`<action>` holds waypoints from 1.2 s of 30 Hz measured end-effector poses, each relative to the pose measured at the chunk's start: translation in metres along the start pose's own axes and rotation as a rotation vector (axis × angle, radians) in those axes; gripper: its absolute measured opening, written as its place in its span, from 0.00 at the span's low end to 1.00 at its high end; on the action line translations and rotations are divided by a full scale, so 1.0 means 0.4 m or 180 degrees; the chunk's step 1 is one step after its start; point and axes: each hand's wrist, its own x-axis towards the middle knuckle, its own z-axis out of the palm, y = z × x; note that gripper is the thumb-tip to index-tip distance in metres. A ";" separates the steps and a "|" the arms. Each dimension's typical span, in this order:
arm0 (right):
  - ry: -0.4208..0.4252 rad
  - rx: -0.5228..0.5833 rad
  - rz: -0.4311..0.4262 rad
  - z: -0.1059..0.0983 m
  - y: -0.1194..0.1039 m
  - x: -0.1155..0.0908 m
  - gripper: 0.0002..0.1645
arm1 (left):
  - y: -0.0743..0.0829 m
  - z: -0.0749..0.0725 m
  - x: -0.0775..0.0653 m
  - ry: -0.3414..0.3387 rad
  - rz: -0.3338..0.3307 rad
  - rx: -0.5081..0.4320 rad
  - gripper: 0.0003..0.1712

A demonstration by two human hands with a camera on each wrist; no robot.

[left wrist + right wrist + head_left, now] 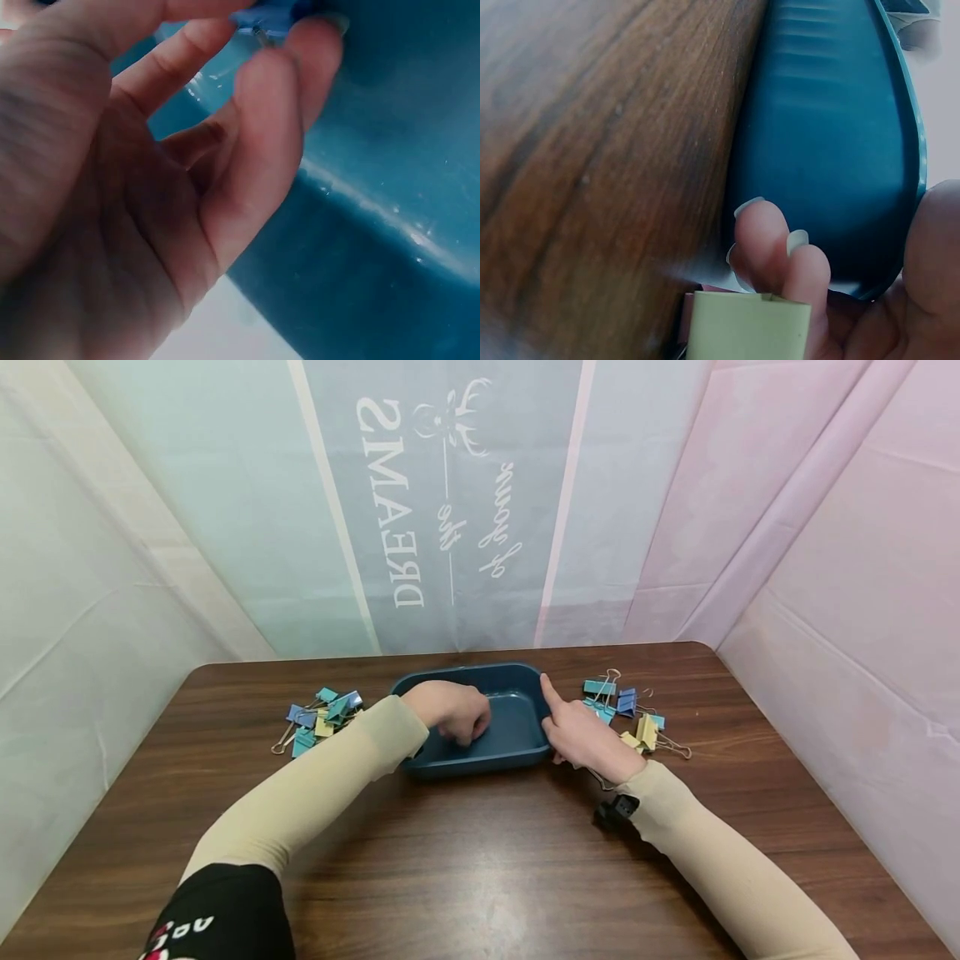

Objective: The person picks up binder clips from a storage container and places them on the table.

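Observation:
A dark teal plastic tray [472,767] sits near the table's far edge. Inside it, my left hand [453,710] is lowered with the fingers curled. In the left wrist view, the fingertips of that left hand [172,157] pinch a blue binder clip [264,21], mostly cut off by the frame. My right hand [581,731] holds the tray's right end, one finger reaching up to the rim. Its bent fingertips [761,229] lie by the outer wall. A pale yellow binder clip [748,326] stands in front of those fingers.
Several blue, teal and yellow binder clips [303,739] lie heaped left of the tray. More clips [626,702] lie to its right, partly behind my right hand. Dark wood table [465,860] spreads in front, and a printed cloth [465,627] hangs behind.

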 end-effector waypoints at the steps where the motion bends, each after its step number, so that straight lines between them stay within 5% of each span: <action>1: -0.0002 0.0000 0.0004 0.000 -0.001 0.000 0.42 | 0.000 0.000 -0.002 -0.0010 -0.0011 -0.0005 0.11; 13: 0.0025 0.0001 -0.0036 0.002 0.000 0.000 0.42 | 0.002 -0.023 -0.022 0.0311 0.0005 0.0188 0.12; 19: 0.0083 0.0001 -0.0032 0.006 -0.001 -0.002 0.42 | 0.000 -0.062 -0.059 0.0772 0.0120 0.0303 0.11; 27: 0.0081 0.0036 0.0045 0.007 -0.004 -0.004 0.43 | -0.048 -0.102 -0.156 0.1173 0.0255 0.0062 0.06; 36: 0.0071 0.0015 0.0083 0.008 -0.007 -0.003 0.43 | -0.173 -0.056 -0.289 0.1554 0.0164 -0.0159 0.09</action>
